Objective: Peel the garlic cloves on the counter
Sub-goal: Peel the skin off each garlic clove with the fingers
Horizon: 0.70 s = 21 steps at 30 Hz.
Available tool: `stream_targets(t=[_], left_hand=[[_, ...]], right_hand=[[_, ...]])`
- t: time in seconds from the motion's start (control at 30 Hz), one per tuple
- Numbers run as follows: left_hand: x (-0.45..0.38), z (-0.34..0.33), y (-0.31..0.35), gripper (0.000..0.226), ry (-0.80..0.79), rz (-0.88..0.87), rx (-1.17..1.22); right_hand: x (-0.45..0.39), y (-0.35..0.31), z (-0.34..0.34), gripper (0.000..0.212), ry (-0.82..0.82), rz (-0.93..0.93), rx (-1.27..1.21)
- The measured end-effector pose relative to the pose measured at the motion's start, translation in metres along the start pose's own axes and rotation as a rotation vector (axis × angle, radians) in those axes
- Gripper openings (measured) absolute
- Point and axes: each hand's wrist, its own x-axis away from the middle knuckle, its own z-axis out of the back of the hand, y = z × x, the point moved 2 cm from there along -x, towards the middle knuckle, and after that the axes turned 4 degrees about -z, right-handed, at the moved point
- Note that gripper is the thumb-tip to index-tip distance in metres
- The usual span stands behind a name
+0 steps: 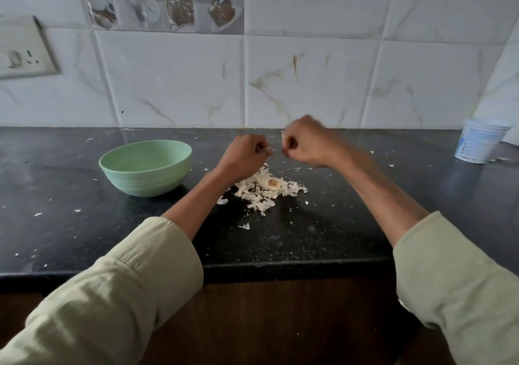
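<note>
Garlic: a pale, papery bit of clove or skin [283, 135] shows at the fingertips of the right hand [304, 143], raised above the table; too small and blurred to say peeled or not. Right hand's fingers are curled tight, pinching it. Left hand [243, 155] is just beside, fingers also curled with fingertips pinched together toward the right; what it holds, if anything, cannot be told.

Below the hands, a heap of white papery garlic skins [265, 189] lies on the black speckled stone table [323, 232], with a stubby root-end piece of garlic [274, 182] on top. Loose flakes are scattered around.

Pale green round plastic bowl [146, 166] stands left of the heap, well clear; its contents not visible. White plastic cup with blue print [477, 144] stands far right by the marbled white tile wall [309, 78].

Judgement: mid-peel. Best practice: hold the clove steady in one hand, catch a loose skin edge with the other's nail, pull along its length, drop skins over the heap.
</note>
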Motion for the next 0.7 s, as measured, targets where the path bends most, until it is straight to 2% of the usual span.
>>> stream_targets(t=[0.07,0.1,0.23,0.37,0.43,0.57,0.7], left_hand=[[0.0,0.001,0.0,0.015,0.004,-0.003,0.01],[0.0,0.001,0.0,0.015,0.0,-0.007,0.02],[0.002,0.0,0.005,0.01,-0.019,0.002,0.105],[0.002,0.007,0.008,0.015,-0.024,0.065,0.422],[0.003,0.012,0.008,0.019,0.01,0.091,0.5],[0.004,0.014,0.007,0.019,0.036,0.123,0.524],[0.004,0.015,0.003,0.008,0.052,0.156,0.551]], right_hand=[[0.003,-0.002,-0.012,0.01,-0.202,-0.042,0.094],[0.004,0.0,-0.016,0.008,-0.215,-0.052,0.103],[0.004,0.002,-0.009,0.006,-0.074,-0.049,-0.062],[0.0,0.013,-0.009,0.01,0.166,-0.088,-0.388],[-0.001,0.017,-0.008,0.012,0.238,-0.102,-0.551],[-0.001,0.016,-0.009,0.015,0.247,-0.096,-0.823],[-0.003,0.018,-0.011,0.02,0.226,-0.109,-0.93]])
